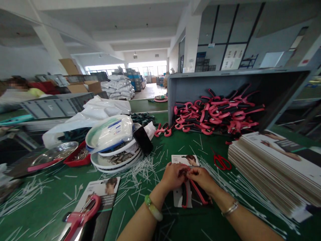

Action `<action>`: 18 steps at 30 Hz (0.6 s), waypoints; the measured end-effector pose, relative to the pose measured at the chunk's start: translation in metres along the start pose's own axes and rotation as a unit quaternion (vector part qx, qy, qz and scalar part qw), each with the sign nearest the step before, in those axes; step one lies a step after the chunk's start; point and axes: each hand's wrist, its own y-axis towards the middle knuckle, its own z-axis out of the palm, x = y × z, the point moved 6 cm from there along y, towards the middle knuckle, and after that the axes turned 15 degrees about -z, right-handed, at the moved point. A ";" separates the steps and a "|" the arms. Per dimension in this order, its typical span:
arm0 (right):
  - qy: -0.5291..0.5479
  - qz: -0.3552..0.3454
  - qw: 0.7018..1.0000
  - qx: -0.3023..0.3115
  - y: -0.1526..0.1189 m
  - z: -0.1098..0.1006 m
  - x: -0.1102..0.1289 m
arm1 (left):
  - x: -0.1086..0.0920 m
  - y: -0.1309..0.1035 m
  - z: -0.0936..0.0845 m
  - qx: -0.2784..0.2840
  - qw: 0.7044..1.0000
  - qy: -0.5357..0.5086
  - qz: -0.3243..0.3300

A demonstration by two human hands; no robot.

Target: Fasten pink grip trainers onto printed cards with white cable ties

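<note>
A pink spring clamp with black-gripped handles [199, 191] lies on a printed backing card [177, 197] in front of me. My left hand [174, 176] is closed around the clamp's head, its fingers hiding the jaws. Close beside it, my right hand [202, 179] is pinched at the same end; whatever sits between its fingertips is too small to make out. At the lower left, another pink clamp [81, 216] rests on a second card [106, 201]. Loose white cable ties [144, 170] are strewn over the green table around both cards.
A grey crate [273, 115] on its side holds many pink clamps. Right of me are stacked cards [263, 174] and red scissors [222, 162]. To the left stand stacked basins [94, 164] of metal parts, a phone [143, 140], a red tray [77, 157] and a metal bowl [60, 152].
</note>
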 end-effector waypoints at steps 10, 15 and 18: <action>-0.011 -0.071 0.996 -0.056 -0.005 -0.001 0.006 | -0.004 -0.005 -0.003 -0.116 0.990 -0.047 0.071; -0.099 -0.185 0.977 -0.038 -0.008 0.000 0.021 | -0.011 -0.016 -0.011 -0.196 0.977 -0.018 0.083; -0.204 -0.180 0.961 0.048 0.001 0.010 0.025 | -0.017 -0.024 -0.015 -0.215 0.972 -0.008 0.099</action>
